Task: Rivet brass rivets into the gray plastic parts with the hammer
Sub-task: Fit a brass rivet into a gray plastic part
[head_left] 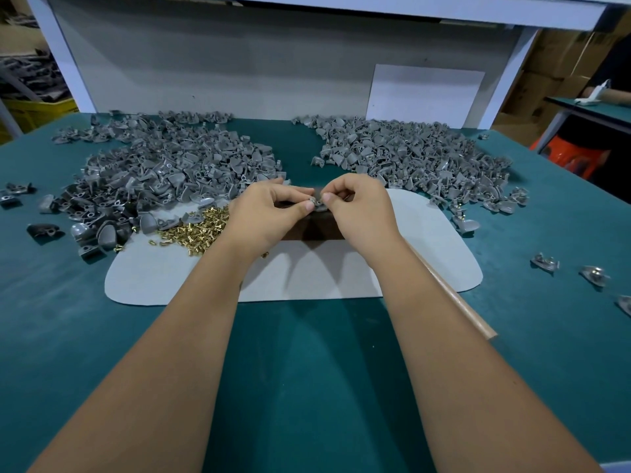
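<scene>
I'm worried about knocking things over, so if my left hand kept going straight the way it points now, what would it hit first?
Probably your right hand: the left hand points rightward at it, both pinching the same small gray part. Depth is hard to judge from this view.

head view looks forward and down (close) at the table (307, 353).

Green table (307, 370): gray parts (177, 165), mat (307, 274).

Factory workbench (307, 370): heaped gray parts (177, 165), cartons (546, 63).
</scene>
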